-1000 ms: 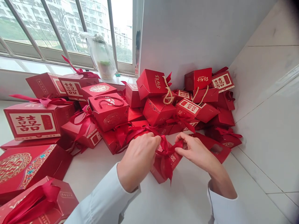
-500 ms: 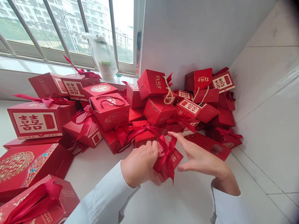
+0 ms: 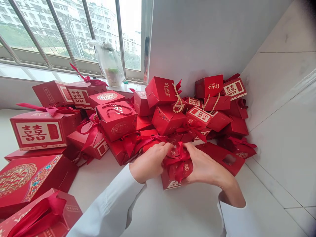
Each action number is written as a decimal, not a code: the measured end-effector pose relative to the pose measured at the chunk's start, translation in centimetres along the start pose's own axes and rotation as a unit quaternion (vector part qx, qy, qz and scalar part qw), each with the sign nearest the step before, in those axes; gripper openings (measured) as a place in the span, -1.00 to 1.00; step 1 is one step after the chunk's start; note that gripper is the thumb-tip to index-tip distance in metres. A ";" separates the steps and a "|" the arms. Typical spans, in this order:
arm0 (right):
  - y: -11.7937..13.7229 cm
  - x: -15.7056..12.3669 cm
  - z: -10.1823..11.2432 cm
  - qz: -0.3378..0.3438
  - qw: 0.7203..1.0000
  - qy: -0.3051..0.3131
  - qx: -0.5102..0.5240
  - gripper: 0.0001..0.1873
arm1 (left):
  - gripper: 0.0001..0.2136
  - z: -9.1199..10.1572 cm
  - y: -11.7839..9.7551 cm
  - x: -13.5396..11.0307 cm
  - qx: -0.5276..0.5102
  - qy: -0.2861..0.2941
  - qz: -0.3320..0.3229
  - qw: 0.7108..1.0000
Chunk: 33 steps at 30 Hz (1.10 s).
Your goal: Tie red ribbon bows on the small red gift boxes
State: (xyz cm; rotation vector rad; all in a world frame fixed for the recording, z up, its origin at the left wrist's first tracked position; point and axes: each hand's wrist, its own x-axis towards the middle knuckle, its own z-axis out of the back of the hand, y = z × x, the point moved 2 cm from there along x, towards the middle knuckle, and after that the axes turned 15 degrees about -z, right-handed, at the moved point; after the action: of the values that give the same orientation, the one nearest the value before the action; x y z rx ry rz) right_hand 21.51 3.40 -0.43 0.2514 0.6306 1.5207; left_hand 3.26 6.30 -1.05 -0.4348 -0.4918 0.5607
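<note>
A small red gift box (image 3: 170, 182) with gold and white print stands on the white surface between my hands. A dark red ribbon (image 3: 179, 162) is tied in a bow across its top. My left hand (image 3: 151, 163) closes on the box's left side, its curled fingertips near the top edge. From the right, my right hand (image 3: 206, 167) wraps the box, with the fingers at the top by the bow and the thumb low on the side. Both palms hide parts of the box's sides.
Many red gift boxes (image 3: 118, 120) are heaped behind my hands, some with ribbons or rope handles. Larger boxes (image 3: 46, 177) lie at the left. A flat red box (image 3: 219, 156) lies right of my hand. On the barred window's sill stands a bagged cup (image 3: 112, 70).
My right hand has moved in from the right and taken hold of the box. The box has turned, so its printed front now shows low down. My left hand has shifted slightly up.
</note>
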 end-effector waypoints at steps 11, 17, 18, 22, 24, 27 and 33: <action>0.2 -1.4 -0.1 -0.090 0.994 -0.023 -0.049 -0.11 | -0.64 2.3 -1.4 -0.5 0.021 0.029 0.047 0.998; -0.9 -0.3 1.9 -0.067 0.990 -0.105 0.069 -0.51 | -0.82 1.7 -1.7 0.0 0.022 0.070 0.123 0.990; -1.0 0.2 1.8 -0.067 0.985 -0.121 0.098 -0.54 | -0.84 1.5 -1.6 0.1 0.027 0.070 0.132 0.988; -1.1 2.0 0.6 -0.051 0.977 -0.141 0.152 -0.62 | -0.93 0.7 -1.0 0.4 0.031 0.052 0.121 0.991; -1.1 2.4 0.2 -0.056 0.979 -0.141 0.135 -0.69 | -0.93 0.7 -0.8 0.5 0.030 0.031 0.108 0.993; -1.3 2.0 0.4 -0.068 0.984 -0.126 0.108 -0.73 | -0.92 0.9 -0.5 0.7 0.021 -0.020 0.093 0.995; -0.4 -0.4 1.2 -0.046 0.995 -0.012 0.086 -0.81 | -0.94 0.7 0.1 1.0 -0.004 -0.115 0.097 0.989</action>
State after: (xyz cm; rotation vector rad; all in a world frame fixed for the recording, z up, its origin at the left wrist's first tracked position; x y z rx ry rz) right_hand 22.49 3.24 0.48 0.3669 0.7458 1.3745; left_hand 3.55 7.15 -0.18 -0.4314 -0.6772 0.8025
